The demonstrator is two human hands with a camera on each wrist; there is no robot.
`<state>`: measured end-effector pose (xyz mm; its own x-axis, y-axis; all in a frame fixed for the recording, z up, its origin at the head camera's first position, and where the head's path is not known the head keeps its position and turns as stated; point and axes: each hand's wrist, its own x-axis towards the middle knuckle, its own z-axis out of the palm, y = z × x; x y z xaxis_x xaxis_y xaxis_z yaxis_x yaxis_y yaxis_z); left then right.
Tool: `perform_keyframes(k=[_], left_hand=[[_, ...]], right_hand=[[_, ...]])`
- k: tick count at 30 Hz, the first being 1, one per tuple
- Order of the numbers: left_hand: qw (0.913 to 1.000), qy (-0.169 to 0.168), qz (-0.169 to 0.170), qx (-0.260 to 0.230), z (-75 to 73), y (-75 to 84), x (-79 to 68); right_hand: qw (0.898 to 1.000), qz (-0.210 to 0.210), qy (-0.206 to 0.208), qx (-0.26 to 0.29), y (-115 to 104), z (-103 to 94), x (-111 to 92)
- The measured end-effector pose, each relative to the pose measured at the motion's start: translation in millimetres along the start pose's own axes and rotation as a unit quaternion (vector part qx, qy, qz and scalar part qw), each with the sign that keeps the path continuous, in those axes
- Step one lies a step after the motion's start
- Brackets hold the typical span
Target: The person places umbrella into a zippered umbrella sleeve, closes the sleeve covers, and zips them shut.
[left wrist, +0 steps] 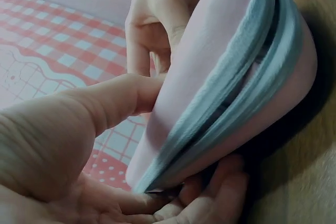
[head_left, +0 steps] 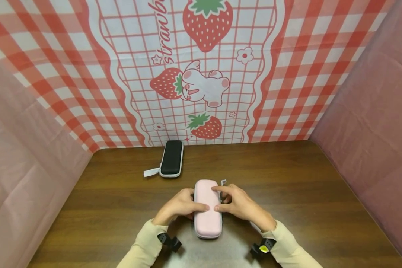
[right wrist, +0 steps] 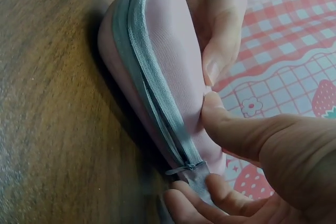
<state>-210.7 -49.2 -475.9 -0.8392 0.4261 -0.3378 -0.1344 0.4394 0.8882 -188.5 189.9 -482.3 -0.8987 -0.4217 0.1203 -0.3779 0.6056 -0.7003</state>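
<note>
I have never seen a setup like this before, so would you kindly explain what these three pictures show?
There is no machine here: a person works with two bare hands, so each hand is a grip. The wide picture looks forward and down from the person's head; the two close ones come from cameras worn on the wrists.

On the brown table, near the patterned cloth, lies a black case with a white strap. A pink case is held between the hands: the left grip has one side and the right grip the other, thumbs on top. The close pictures show its zip partly open.
</note>
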Motion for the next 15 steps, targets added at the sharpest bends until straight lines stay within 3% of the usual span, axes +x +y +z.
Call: perform_keyframes(k=[9, 15], left_hand=[[0.9950, -0.036, -0.021, -0.090, 3.0, -0.8, 0.8], [0.9906, -0.044, -0.022, -0.128, 4.0, -2.3, 2.4]], right_hand=[[1.000, -0.020, -0.021, 0.013, 4.5, -2.5, 0.2], [0.999, -0.030, -0.016, -0.008, 5.1, -3.8, -0.8]])
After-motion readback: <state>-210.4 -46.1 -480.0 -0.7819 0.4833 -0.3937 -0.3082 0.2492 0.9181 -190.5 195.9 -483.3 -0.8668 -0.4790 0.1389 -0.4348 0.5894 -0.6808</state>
